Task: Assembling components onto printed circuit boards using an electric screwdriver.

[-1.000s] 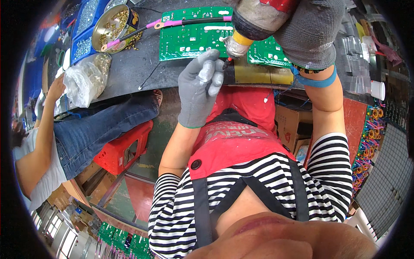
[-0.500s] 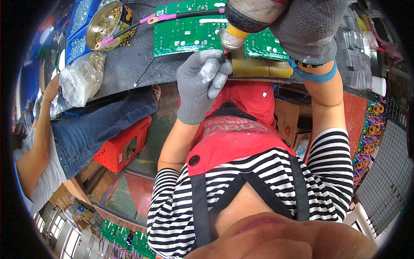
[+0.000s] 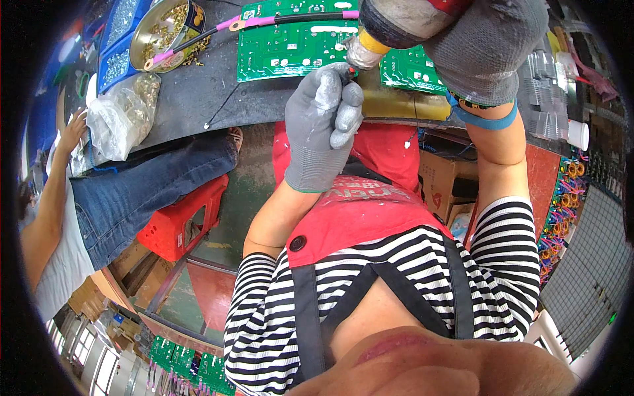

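My right hand (image 3: 492, 49), in a grey knitted glove, is closed round a power drill (image 3: 403, 23) with a yellow collar and a white-smeared nose pointing down and left. My left hand (image 3: 323, 122), gloved in grey with white-smeared fingertips, pinches a small dark piece with a red spot (image 3: 351, 71) right by the drill's nose. Most of that piece is hidden by the fingers. Beyond the left hand lies a green circuit board (image 3: 271, 56), with a black cable with pink sleeves and ring terminals (image 3: 297, 18) across it. A second green board (image 3: 413, 72) sits under the drill.
At the left stand a tin of brass-coloured small parts (image 3: 144, 46), blue trays (image 3: 117, 63) and a clear plastic bag (image 3: 122, 122). Clear plastic cups (image 3: 545, 86) are at the right. Another person's hand (image 3: 72, 129) is at the far left, near a red stool (image 3: 185, 221).
My left hand has moved right and slightly up, still pinching the small piece. The drill and right hand have shifted a little right. The other person's arm has moved slightly.
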Demonstrator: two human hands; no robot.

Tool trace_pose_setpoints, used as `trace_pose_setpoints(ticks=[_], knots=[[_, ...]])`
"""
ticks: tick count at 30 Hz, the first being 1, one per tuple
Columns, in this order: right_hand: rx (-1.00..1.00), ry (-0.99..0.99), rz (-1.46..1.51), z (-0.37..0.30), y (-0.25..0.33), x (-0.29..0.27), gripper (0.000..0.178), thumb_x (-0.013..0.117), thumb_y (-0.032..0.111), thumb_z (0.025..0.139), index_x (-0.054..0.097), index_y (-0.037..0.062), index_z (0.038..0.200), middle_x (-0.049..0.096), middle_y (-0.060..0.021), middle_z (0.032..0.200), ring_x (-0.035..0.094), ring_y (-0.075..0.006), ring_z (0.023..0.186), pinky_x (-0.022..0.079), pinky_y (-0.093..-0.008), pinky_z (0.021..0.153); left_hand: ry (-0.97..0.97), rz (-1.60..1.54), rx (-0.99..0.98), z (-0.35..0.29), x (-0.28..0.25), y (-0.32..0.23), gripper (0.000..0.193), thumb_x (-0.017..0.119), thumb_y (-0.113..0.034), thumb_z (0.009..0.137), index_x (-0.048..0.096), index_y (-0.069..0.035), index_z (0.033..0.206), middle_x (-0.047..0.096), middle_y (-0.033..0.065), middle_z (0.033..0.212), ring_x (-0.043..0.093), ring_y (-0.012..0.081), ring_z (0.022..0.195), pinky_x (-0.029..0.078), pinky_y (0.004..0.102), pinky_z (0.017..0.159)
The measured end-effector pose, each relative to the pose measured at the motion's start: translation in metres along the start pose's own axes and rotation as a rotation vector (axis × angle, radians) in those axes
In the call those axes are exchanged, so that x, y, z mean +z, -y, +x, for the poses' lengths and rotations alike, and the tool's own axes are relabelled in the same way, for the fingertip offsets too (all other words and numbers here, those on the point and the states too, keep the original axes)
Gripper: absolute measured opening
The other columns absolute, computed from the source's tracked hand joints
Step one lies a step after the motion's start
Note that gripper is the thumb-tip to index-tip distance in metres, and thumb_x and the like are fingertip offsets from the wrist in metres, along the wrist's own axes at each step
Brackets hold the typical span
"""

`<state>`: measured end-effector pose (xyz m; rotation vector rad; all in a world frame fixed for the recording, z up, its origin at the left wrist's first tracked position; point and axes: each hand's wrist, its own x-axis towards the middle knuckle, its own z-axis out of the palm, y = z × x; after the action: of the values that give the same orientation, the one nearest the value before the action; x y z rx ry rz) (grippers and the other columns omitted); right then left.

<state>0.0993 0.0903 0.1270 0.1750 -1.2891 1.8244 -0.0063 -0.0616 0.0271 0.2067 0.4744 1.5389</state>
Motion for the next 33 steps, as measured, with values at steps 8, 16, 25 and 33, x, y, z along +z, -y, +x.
trace_pose_setpoints(ticks=[8,16,25,33], knots=[[-0.031,-0.155,-0.242,0.003,0.008,0.023,0.056,0.054,0.042,0.097,0.044,-0.002,0.13,0.063,-0.017,0.111,0.066,-0.0226,0.093,0.058,-0.0344,0.08,-0.07,0.037,0.007,-0.003,0.005,-0.006,0.039,0.052,-0.032,0.102,0.053,0.001,0.123,0.064,0.0132,0.095,0.053,0.0064,0.065,0.039,0.0173,0.05],[-0.192,-0.323,-0.69,0.047,-0.014,0.017,0.016,0.058,0.013,0.09,0.063,-0.0019,0.092,0.064,-0.0121,0.096,0.066,-0.0181,0.084,0.057,-0.0322,0.073,-0.346,0.39,0.176,-0.018,-0.041,-0.028,0.027,0.051,-0.017,0.102,0.053,0.002,0.121,0.067,0.0169,0.105,0.064,0.011,0.078,0.051,0.0207,0.057],[-0.183,-0.322,-0.591,0.079,-0.049,-0.017,0.007,0.063,0.005,0.08,0.059,0.0005,0.084,0.062,-0.0061,0.075,0.062,-0.0151,0.059,0.054,-0.0273,0.056,-0.459,0.522,0.294,0.002,-0.065,-0.051,0.02,0.059,-0.02,0.098,0.06,0.0,0.101,0.068,0.012,0.081,0.049,0.007,0.047,0.032,0.0192,0.036],[-0.151,-0.327,-0.602,0.082,-0.06,-0.022,0.006,0.062,0.004,0.079,0.059,0.0011,0.083,0.062,-0.0064,0.075,0.061,-0.0151,0.06,0.052,-0.0275,0.055,-0.514,0.51,0.278,0.007,-0.056,-0.056,0.015,0.06,-0.016,0.097,0.058,-0.003,0.091,0.068,0.0135,0.078,0.048,0.0069,0.045,0.032,0.0195,0.035]])
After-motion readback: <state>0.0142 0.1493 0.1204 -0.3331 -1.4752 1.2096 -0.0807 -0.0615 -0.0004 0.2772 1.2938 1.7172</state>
